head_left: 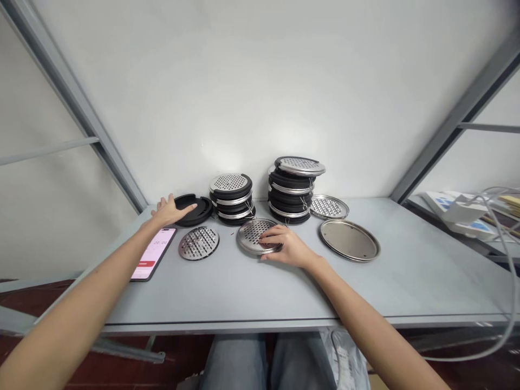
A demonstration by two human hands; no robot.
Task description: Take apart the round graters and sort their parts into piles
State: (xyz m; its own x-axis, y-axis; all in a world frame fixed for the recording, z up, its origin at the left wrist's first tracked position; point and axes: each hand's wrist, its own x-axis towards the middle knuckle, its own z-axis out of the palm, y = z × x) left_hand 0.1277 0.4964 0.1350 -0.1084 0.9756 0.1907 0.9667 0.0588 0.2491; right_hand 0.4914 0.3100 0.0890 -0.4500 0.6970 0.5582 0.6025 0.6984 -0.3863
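My left hand, thumb and fingers spread, is at the left side of a round black dish. Its thumb reaches over the dish; whether it touches is hard to tell. With fingers on top and thumb at the near edge, my right hand grips a round perforated metal grater plate that lies on the table. Between the hands rests a loose slotted metal disc. Right of my right hand is a shallow round metal tray.
Two stacks of black-and-metal round pieces, a shorter one and a taller one, stand by the wall. Another slotted disc lies behind the tray. A phone lies under my left forearm. White cables hang at the right.
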